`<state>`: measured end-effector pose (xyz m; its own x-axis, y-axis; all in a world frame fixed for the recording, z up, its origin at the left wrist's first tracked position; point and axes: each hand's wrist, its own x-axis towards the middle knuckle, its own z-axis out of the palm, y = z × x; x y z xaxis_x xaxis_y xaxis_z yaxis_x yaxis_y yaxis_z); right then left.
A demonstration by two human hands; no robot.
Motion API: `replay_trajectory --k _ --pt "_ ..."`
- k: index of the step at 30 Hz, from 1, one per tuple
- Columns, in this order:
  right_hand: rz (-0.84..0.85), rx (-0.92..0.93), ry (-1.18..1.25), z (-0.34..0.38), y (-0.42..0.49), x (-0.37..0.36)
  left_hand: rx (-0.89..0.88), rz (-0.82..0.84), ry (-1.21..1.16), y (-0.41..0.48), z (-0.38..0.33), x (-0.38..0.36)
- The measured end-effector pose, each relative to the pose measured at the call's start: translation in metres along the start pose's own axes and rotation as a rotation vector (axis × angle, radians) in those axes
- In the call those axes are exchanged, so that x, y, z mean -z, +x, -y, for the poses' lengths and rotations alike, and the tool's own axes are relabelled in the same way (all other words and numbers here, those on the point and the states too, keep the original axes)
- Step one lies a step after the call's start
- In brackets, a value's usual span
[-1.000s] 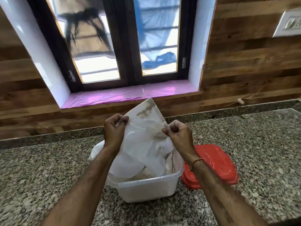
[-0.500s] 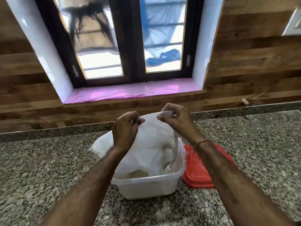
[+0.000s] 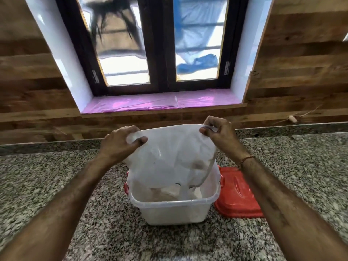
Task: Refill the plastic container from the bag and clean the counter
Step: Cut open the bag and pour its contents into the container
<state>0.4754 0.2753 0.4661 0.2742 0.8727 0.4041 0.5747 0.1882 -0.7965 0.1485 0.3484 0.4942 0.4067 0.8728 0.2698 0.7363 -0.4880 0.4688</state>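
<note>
A white translucent plastic bag [image 3: 169, 159] hangs upside down over the clear plastic container [image 3: 175, 211] on the granite counter. My left hand [image 3: 120, 142] pinches the bag's upper left corner and my right hand [image 3: 218, 132] pinches the upper right corner, stretching the top edge flat between them. The bag's lower end dips inside the container, where pale powdery contents [image 3: 165, 193] lie. Part of the container's far wall is hidden behind the bag.
The red lid [image 3: 237, 194] lies flat on the counter [image 3: 56, 181] just right of the container and behind it. A wood-panelled wall and a window with a pink-lined sill [image 3: 162, 102] stand behind. A small cork-like object [image 3: 292, 119] sits on the back ledge.
My hands have spread apart along the bag's top edge, pulling it wide and taut. The bag stays over the container, and the view has moved closer.
</note>
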Motion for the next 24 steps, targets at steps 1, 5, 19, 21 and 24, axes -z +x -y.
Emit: replay_trajectory --k 1,5,19,21,24 --pt "0.0 -0.01 -0.007 -0.002 0.001 -0.003 0.038 0.02 -0.037 0.0 0.007 -0.001" --pt "0.034 -0.051 -0.102 -0.007 0.001 -0.01 0.088 -0.043 -0.152 -0.005 0.016 -0.009" --pt "0.194 0.081 -0.344 0.076 0.027 -0.056 0.058 -0.044 -0.698 0.008 -0.028 -0.015" --pt "0.17 0.035 -0.245 0.072 0.033 -0.051 0.066 0.175 -0.926 -0.012 -0.014 -0.029" --pt "0.205 0.003 -0.156 0.072 0.038 -0.044 0.117 0.296 -0.922 -0.04 -0.009 -0.051"
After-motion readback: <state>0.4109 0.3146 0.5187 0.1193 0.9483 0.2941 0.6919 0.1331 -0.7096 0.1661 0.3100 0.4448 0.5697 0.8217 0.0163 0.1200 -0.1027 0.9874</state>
